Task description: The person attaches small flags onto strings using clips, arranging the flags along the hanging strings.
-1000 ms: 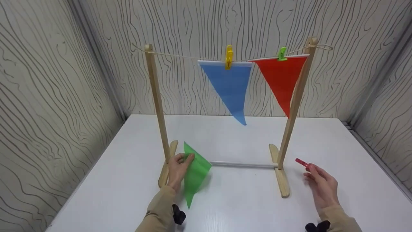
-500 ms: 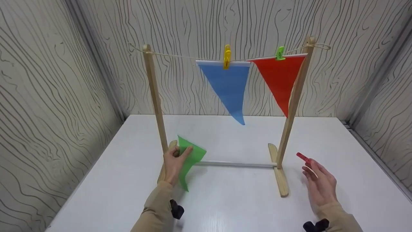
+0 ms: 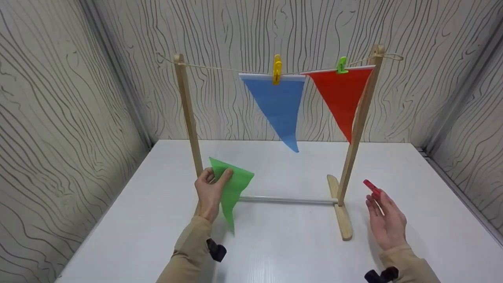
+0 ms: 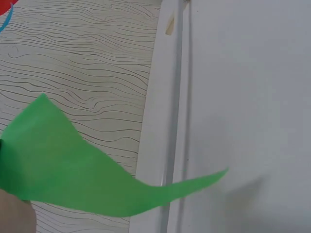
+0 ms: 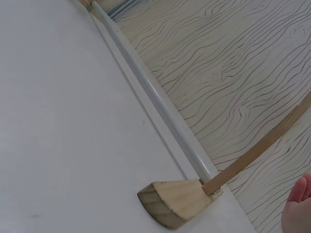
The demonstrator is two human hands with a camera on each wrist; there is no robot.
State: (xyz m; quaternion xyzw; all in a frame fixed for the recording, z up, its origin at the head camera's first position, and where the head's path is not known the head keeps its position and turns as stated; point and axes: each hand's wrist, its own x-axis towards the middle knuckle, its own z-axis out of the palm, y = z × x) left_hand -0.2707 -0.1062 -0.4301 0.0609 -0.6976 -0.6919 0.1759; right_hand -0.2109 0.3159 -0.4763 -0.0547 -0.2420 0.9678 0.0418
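My left hand (image 3: 210,192) pinches a green triangular pennant (image 3: 235,184) near its top edge, thumb in front. The pennant hangs point down beside the left post; in the left wrist view the green pennant (image 4: 82,170) trails its narrow tip over the table. A red clothespin (image 3: 371,186) is pinched between thumb and fingers of my right hand (image 3: 387,220), to the right of the right post. On the string above hang a blue pennant (image 3: 277,106) under a yellow clothespin (image 3: 277,70) and a red pennant (image 3: 342,96) under a green clothespin (image 3: 342,65).
A wooden stand carries the string (image 3: 216,68) between its left post (image 3: 188,114) and right post (image 3: 359,125). A white crossbar (image 3: 289,200) joins them low down. The right foot (image 3: 344,222) rests on the white table (image 3: 290,243). Patterned panels (image 3: 235,35) enclose the back and sides.
My left hand has risen with the green pennant, whose top edge now sits higher. My right hand has lifted slightly with the red clothespin, and its palm has turned more into view.
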